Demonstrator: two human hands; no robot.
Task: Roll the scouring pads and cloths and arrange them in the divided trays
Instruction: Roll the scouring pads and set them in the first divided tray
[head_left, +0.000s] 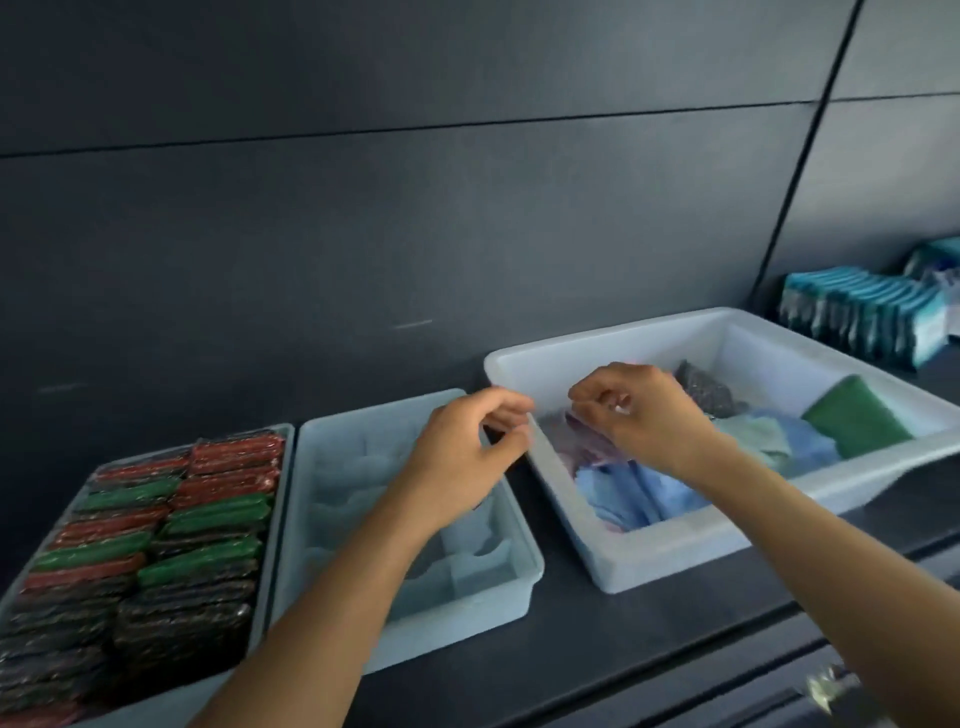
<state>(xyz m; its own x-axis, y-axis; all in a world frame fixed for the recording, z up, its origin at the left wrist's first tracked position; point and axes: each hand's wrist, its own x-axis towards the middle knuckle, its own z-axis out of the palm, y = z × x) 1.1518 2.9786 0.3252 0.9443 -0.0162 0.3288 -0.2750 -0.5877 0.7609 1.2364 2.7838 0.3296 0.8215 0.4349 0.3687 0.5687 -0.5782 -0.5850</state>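
Note:
A large white bin on the right holds loose blue cloths, a purple cloth, a green scouring pad and a dark pad. My right hand hovers inside the bin, its curled fingers pinching the top edge of the purple cloth. My left hand is at the bin's near-left rim, thumb and forefinger curled toward the same cloth's left edge. Under my left wrist lies an empty pale divided tray. A second tray at far left is packed with rolled red, green and dark pads.
All three containers stand on a dark counter against a dark panelled wall. Several stacked teal packages sit at the back right. A drawer front with a shiny handle is below the counter edge.

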